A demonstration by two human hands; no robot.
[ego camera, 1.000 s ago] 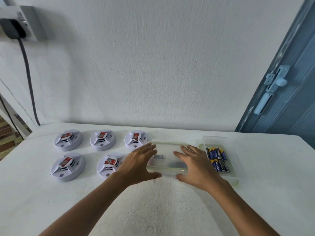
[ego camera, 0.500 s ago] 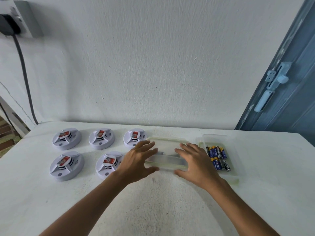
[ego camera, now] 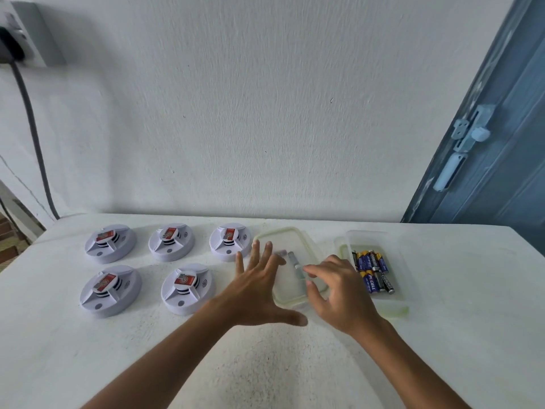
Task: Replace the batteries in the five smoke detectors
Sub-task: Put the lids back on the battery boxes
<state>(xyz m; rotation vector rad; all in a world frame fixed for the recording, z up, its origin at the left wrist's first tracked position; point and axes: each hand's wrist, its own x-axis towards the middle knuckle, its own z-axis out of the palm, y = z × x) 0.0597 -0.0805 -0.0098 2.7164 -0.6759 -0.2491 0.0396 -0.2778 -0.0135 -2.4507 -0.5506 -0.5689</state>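
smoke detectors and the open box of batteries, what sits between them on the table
In the head view, a lidded clear container lies between them, with the left hand and right hand over it.

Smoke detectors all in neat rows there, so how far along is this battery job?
Barely started. Done: five smoke detectors sit closed on the table, and new batteries wait in an open tray. In hand: the left hand and right hand are on a lidded clear container, seemingly opening it. Left: apparently all five battery swaps.
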